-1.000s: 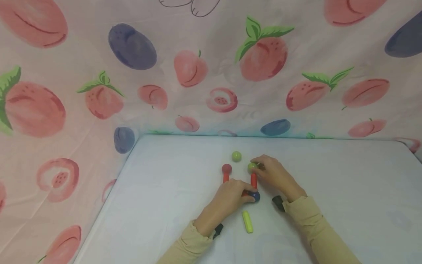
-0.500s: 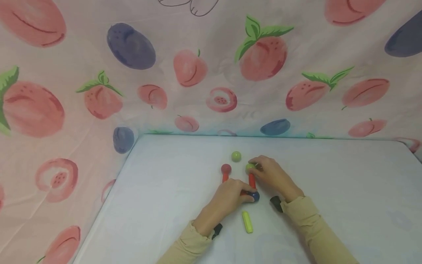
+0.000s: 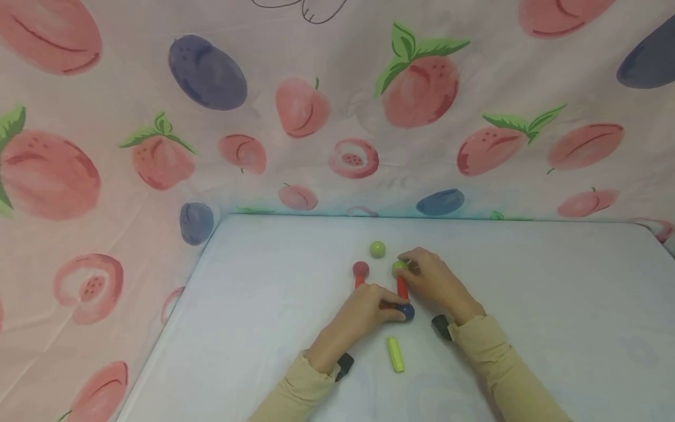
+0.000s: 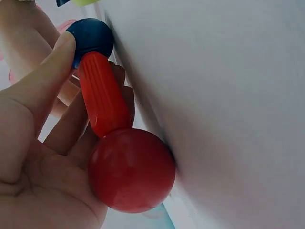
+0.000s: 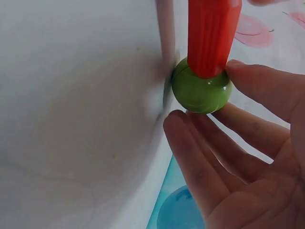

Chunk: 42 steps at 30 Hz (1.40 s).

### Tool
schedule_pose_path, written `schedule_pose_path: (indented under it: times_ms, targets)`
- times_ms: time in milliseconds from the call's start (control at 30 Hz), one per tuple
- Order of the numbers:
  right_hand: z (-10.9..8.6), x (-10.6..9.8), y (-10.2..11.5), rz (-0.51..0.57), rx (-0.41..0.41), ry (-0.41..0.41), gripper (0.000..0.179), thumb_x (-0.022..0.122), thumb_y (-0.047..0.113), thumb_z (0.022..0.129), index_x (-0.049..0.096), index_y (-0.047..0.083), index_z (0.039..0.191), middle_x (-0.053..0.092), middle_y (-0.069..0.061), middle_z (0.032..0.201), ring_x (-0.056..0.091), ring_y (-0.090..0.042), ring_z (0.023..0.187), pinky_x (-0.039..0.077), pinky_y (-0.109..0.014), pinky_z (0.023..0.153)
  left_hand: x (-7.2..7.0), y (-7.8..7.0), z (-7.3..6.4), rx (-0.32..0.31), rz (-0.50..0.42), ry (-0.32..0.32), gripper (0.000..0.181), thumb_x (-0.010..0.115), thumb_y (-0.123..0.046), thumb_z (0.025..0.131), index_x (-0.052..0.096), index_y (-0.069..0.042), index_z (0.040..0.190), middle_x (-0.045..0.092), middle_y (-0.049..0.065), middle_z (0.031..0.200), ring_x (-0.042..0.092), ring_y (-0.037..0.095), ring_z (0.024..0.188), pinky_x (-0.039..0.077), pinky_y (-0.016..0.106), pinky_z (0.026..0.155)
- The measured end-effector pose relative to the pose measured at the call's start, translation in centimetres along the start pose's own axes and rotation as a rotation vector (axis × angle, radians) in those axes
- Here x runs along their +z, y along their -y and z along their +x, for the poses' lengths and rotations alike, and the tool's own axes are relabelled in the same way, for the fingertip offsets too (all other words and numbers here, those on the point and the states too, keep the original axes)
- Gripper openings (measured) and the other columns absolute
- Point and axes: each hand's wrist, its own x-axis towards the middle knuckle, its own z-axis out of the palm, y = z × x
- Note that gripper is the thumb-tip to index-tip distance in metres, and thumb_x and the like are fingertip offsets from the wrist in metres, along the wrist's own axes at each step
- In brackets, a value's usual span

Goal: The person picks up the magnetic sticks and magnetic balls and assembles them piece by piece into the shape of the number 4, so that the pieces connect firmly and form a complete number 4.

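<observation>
My left hand [image 3: 361,313] pinches a dark blue ball [image 4: 95,40] between thumb and fingers. From that ball a red ridged rod [image 4: 106,95] runs to a red ball [image 4: 132,171] by the palm. My right hand [image 3: 435,281] holds a green ball [image 5: 202,90] between thumb and fingertips, and another red rod [image 5: 212,38] meets it. In the head view this rod reaches from the green ball down to the blue one. Left of it lies a red ball [image 3: 361,269] on a red rod [image 3: 360,282], whose near end my left hand hides.
A loose green ball [image 3: 377,249] sits just beyond the pieces. Nearer the person lies a yellow rod [image 3: 395,354]. All rest on a white table [image 3: 554,305], with fruit-printed cloth [image 3: 327,70] behind and at the left.
The right hand has shifted slightly left with the green ball, and the rod below it has swung a little. The left hand keeps its pinch on the blue ball.
</observation>
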Motion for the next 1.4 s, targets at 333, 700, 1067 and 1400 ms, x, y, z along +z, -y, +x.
schedule_pose_path:
  times_ms: [333, 700, 1067, 1400]
  targets:
    - [-0.4, -0.1, -0.3, -0.007, -0.033, -0.047, 0.037, 0.071, 0.023, 0.092, 0.066, 0.0, 0.121, 0.066, -0.015, 0.115, 0.065, -0.032, 0.104, 0.053, -0.05, 0.091, -0.3, 0.5, 0.3, -0.032, -0.015, -0.001, 0.027, 0.081, -0.022, 0.082, 0.078, -0.02, 0.109, 0.076, -0.009, 0.101, 0.058, -0.004, 0.083, 0.048, 0.014, 0.078]
    - [-1.7, -0.1, 0.2, -0.029, -0.045, -0.069, 0.031, 0.072, 0.019, 0.091, 0.066, 0.002, 0.117, 0.067, -0.011, 0.111, 0.065, -0.03, 0.102, 0.054, -0.048, 0.09, -0.3, 0.6, 0.3, -0.03, 0.0, 0.003, 0.029, 0.081, -0.023, 0.082, 0.078, -0.02, 0.111, 0.076, -0.008, 0.103, 0.057, -0.004, 0.082, 0.047, 0.013, 0.076]
    - [-3.3, -0.6, 0.7, -0.024, -0.123, -0.067, 0.027, 0.069, 0.011, 0.091, 0.068, -0.001, 0.115, 0.068, -0.013, 0.108, 0.067, -0.028, 0.095, 0.056, -0.047, 0.084, -0.4, 0.5, 0.5, -0.028, -0.007, -0.012, 0.028, 0.082, -0.022, 0.081, 0.078, -0.019, 0.109, 0.077, -0.006, 0.097, 0.056, -0.001, 0.077, 0.046, 0.014, 0.073]
    - [-5.3, -0.8, 0.9, -0.076, -0.133, -0.059, 0.026, 0.071, 0.013, 0.091, 0.068, 0.001, 0.114, 0.067, -0.009, 0.107, 0.066, -0.026, 0.097, 0.056, -0.046, 0.086, -0.3, 0.5, 0.4, -0.036, -0.006, -0.012, 0.029, 0.081, -0.023, 0.082, 0.078, -0.019, 0.11, 0.076, -0.006, 0.1, 0.056, -0.001, 0.08, 0.046, 0.014, 0.074]
